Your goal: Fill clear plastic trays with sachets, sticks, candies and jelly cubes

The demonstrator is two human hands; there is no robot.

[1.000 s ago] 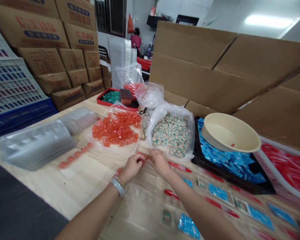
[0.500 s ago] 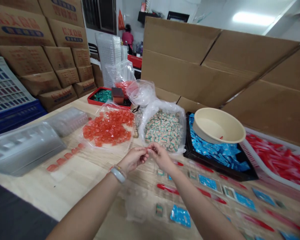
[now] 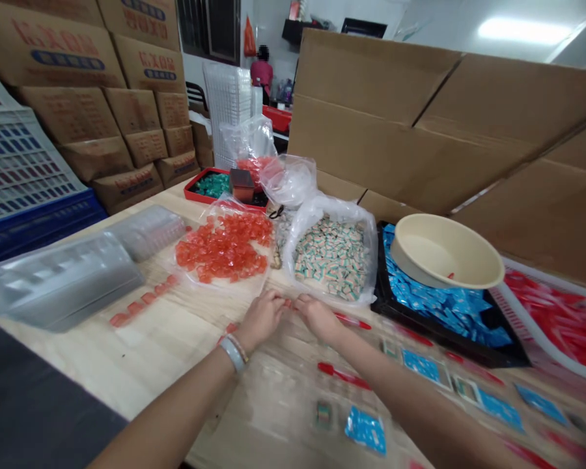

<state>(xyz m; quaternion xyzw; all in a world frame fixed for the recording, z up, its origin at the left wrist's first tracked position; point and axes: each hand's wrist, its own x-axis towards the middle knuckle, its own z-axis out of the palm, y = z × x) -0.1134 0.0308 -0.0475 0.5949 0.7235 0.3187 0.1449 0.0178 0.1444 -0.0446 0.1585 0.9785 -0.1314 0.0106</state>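
Observation:
My left hand [image 3: 264, 318], with bands on its wrist, is closed, its fingertips pinching a small translucent orange-red piece [image 3: 288, 303]. From the other side my right hand [image 3: 317, 318] meets it, fingers closed at the same piece; the fingers hide most of it. Just beyond the hands lies a heap of similar orange-red pieces [image 3: 224, 247] on clear plastic. Right of that heap, an open plastic bag [image 3: 371, 251] holds many small striped packets [image 3: 329, 257]. Beneath my forearms are clear plastic trays [image 3: 268, 397] bearing red plastic items [image 3: 344, 376], blue sachets [image 3: 365, 428] and striped packets.
A row of orange-red pieces [image 3: 144, 299] lies left, beside stacked clear trays [image 3: 63, 280]. At right stand a black tray [image 3: 381, 303] of blue sachets, a cream basin [image 3: 444, 247] on it, and a white basket [image 3: 542, 332] of red items. Cardboard [image 3: 371, 98] walls the back.
My hands parted slightly from the bag side, rose with the piece between their fingertips, then came back down low over the trays. The camera view swung right, then back left.

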